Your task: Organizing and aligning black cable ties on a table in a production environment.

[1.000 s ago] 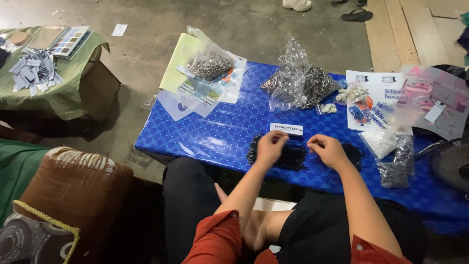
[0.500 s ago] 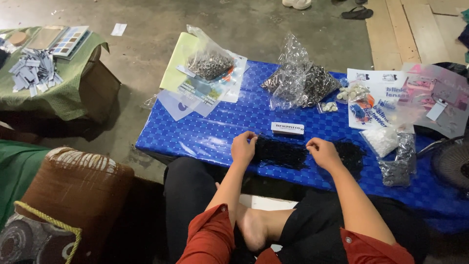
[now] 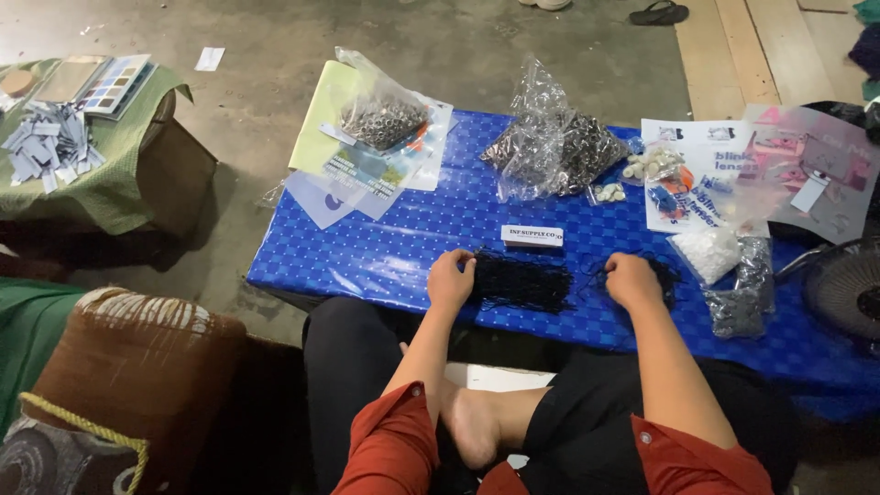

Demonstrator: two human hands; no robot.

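Note:
A strip of black mesh or bead netting point(image 3: 527, 282) lies stretched along the near edge of a low table covered in blue checked cloth point(image 3: 385, 247). My left hand point(image 3: 451, 280) is closed on its left end. At the strip's right end, my right hand point(image 3: 632, 279) is closed on the netting, near a darker bunch of it. A small white card point(image 3: 532, 236) lies just behind the strip.
Clear plastic bags of small metal parts point(image 3: 380, 117) point(image 3: 559, 151) sit at the back of the table, with printed sheets point(image 3: 706, 174) and small bags point(image 3: 742, 284) at right. A fan point(image 3: 843, 289) stands at far right. A brown cushion point(image 3: 128, 367) and a green-covered stand point(image 3: 101, 174) are at left.
My hands have moved apart along the netting, left hand leftward and right hand rightward, and the strip now lies drawn out longer between them.

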